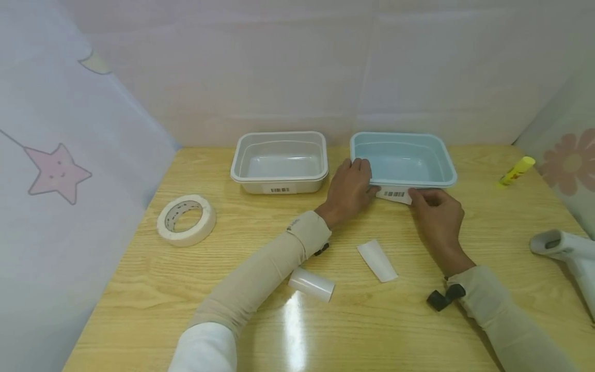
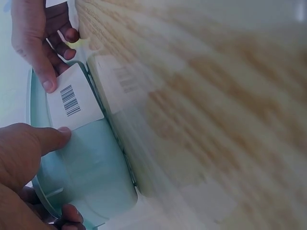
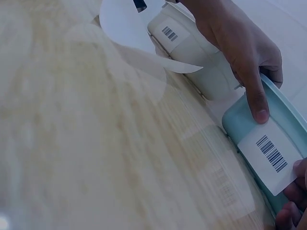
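Note:
A light blue tub (image 1: pixel 402 157) stands at the back of the wooden table, right of a white tub (image 1: pixel 279 161). My left hand (image 1: pixel 351 187) grips the blue tub's near left corner, fingers over the rim. Its thumb (image 2: pixel 45 138) presses one end of a white barcode label (image 1: pixel 394 195) against the tub's front wall. My right hand (image 1: pixel 436 207) pinches the label's other end, with the thumb (image 2: pixel 44 72) on top of it. The label (image 3: pixel 270 156) lies partly on the wall, its free corner sticking out past the tub's base. The white tub (image 3: pixel 192 48) bears its own barcode label.
A roll of masking tape (image 1: pixel 186 219) lies at the left. A white backing strip (image 1: pixel 377 261) and a small white roll (image 1: pixel 311 284) lie near my forearms. A yellow glue stick (image 1: pixel 516 171) and a white handheld device (image 1: pixel 564 253) are at the right. Fabric walls enclose the table.

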Action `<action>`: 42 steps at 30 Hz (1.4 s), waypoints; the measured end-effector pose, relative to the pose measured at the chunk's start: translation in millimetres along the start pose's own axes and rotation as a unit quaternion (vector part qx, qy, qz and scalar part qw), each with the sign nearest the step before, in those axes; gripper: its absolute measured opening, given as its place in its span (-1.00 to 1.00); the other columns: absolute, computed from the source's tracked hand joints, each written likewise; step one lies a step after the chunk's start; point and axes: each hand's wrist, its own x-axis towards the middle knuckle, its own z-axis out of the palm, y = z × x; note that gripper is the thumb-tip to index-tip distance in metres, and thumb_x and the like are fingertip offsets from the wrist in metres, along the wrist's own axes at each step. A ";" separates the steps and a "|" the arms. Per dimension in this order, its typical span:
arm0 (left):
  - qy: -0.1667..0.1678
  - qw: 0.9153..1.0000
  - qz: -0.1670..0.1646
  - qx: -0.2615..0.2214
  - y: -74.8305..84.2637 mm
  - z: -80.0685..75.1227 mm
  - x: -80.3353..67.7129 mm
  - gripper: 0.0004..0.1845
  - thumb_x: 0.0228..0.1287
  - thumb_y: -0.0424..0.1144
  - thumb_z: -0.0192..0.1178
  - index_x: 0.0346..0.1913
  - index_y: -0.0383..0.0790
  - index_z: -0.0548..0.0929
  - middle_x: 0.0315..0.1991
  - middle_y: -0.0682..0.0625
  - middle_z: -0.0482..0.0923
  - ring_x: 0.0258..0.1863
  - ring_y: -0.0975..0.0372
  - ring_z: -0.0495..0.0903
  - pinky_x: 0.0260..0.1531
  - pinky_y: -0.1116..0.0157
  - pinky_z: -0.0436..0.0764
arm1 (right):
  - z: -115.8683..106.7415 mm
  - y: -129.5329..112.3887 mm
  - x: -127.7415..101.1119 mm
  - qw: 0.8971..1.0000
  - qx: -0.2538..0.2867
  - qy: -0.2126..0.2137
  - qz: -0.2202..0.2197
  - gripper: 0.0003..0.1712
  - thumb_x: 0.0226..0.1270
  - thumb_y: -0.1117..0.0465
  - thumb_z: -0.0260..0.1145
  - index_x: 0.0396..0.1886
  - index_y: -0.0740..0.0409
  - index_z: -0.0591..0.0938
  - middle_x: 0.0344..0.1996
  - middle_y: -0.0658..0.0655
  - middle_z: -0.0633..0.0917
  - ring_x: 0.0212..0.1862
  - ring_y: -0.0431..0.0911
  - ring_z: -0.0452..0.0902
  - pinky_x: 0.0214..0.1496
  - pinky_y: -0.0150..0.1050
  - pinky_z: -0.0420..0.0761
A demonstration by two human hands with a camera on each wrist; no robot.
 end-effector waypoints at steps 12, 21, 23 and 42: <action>0.000 1.000 -0.001 0.001 -0.7 2.6 1.1 -0.55 0.18 0.15 0.16 -0.27 -0.19 0.38 -0.45 0.06 0.31 -0.44 0.26 0.27 -0.36 0.35 0.24 | 0.7 -0.8 2.9 0.999 -0.041 0.026 -0.020 -0.52 0.12 -0.30 0.23 -0.31 -0.01 0.67 -0.38 -0.04 0.69 -0.36 -0.19 0.57 -0.47 -0.37 0.50; 0.001 1.000 -0.003 0.001 1.5 2.3 5.1 -0.55 0.19 0.16 0.15 -0.26 -0.20 0.39 -0.44 0.05 0.35 -0.43 0.27 0.28 -0.33 0.35 0.26 | -2.4 -1.3 6.6 0.999 -0.042 0.026 -0.013 -0.54 0.11 -0.28 0.26 -0.28 -0.02 0.65 -0.35 -0.05 0.65 -0.29 -0.19 0.54 -0.34 -0.34 0.47; 0.001 1.000 -0.001 0.002 1.0 2.4 4.2 -0.54 0.19 0.17 0.14 -0.26 -0.20 0.40 -0.44 0.05 0.35 -0.42 0.27 0.28 -0.31 0.34 0.27 | -1.6 -0.2 6.3 0.999 -0.038 0.025 -0.005 -0.54 0.09 -0.28 0.28 -0.28 -0.02 0.64 -0.35 -0.04 0.64 -0.30 -0.18 0.53 -0.36 -0.32 0.49; 0.010 0.999 0.015 0.033 -0.3 3.2 -3.1 -0.52 0.18 0.19 0.14 -0.32 -0.21 0.39 -0.50 0.04 0.32 -0.48 0.25 0.27 -0.36 0.32 0.25 | 16.7 0.3 0.6 0.998 -0.054 0.006 -0.017 -0.61 0.05 -0.31 0.29 -0.42 -0.13 0.70 -0.57 -0.11 0.64 -0.53 -0.13 0.54 -0.60 -0.25 0.49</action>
